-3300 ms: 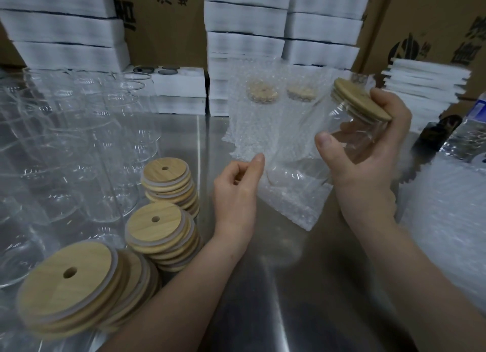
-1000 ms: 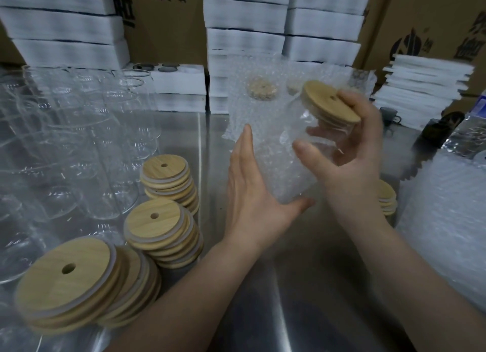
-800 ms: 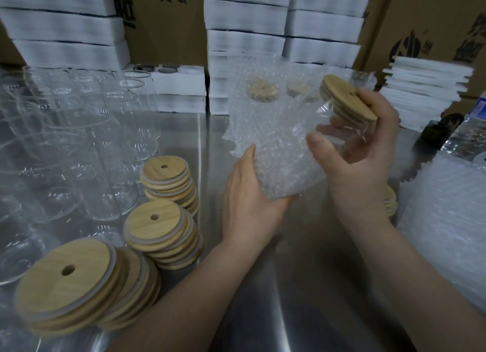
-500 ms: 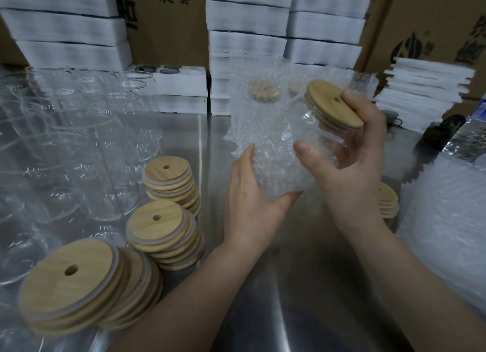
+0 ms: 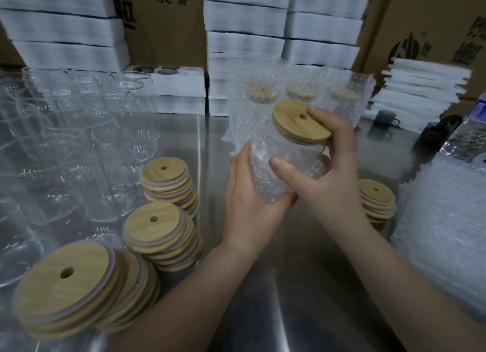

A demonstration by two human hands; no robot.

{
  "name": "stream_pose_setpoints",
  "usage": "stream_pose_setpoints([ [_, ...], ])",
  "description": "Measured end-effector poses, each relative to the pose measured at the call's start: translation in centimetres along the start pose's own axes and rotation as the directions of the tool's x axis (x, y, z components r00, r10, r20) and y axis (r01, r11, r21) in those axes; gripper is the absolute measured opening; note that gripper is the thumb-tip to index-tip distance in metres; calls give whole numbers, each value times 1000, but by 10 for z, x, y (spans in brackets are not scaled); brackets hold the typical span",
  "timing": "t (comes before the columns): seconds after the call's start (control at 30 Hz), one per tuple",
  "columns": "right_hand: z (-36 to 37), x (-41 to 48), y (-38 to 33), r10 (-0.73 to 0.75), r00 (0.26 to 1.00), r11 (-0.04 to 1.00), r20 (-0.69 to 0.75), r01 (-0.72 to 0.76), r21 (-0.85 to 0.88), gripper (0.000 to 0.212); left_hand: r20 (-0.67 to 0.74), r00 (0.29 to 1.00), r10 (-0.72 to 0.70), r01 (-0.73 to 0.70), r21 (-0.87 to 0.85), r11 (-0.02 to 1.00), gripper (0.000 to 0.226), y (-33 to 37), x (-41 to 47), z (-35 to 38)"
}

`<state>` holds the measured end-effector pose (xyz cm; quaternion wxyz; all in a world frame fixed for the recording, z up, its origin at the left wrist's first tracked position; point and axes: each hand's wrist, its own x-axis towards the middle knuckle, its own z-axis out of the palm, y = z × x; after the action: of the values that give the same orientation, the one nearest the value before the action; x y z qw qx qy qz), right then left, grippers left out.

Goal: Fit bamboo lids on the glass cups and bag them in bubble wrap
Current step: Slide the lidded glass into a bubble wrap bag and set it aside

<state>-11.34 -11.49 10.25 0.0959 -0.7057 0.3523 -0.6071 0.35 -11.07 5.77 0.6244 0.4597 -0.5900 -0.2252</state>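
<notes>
- Since the earliest frame the glass cup has gone base-first into the bubble wrap bag, and the left hand has come in under it.
- Left hand: fingers and thumb are curled round the bag's lower end, gripping it.
- Right hand: the thumb presses the cup's side and the fingers curl over the edge of the bamboo lid, holding the cup tilted above the tabletop.
- Lid stacks and empty cups stand to the left, with bagged cups behind.
</notes>
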Motion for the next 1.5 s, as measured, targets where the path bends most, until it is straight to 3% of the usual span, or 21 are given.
stream_pose_setpoints([
  [0.27, 1, 1, -1, 68, 996, 997, 65, -69, 23, 67, -24, 1000, 5, -7, -77, 997, 86, 2, 2, -1],
  [0.43, -2, 5, -4, 112, 984, 990, 141, -123, 67, 54, -10, 1000, -14, 13, -128, 992, 89, 5, 3, -3],
  [0.53, -6, 11, -1, 183, 967, 953, 177, -219, 211, 43, 16, 999, -35, 37, -180, 983, 99, 5, 5, -5],
  [0.67, -13, 13, 6, 301, 946, 887, 119, -324, 330, 66, 55, 998, -34, 49, -284, 958, 95, 1, 6, -6],
  [0.77, -14, 13, 10, 275, 956, 922, 107, -294, 252, 66, 76, 997, -31, 54, -323, 945, 91, -1, 6, -6],
  [0.97, -13, 13, 11, 224, 974, 959, 31, -226, 173, 38, 128, 991, -39, 85, -384, 919, 91, -5, 9, -9],
  [1.3, -19, 15, 4, 147, 984, 984, -98, -135, 115, 34, 180, 984, -9, 74, -358, 931, 101, -4, 10, -12],
  [1.5, -23, 18, -6, 53, 974, 997, -220, -40, 65, 26, 190, 982, -4, 69, -334, 940, 84, -1, 8, -11],
])
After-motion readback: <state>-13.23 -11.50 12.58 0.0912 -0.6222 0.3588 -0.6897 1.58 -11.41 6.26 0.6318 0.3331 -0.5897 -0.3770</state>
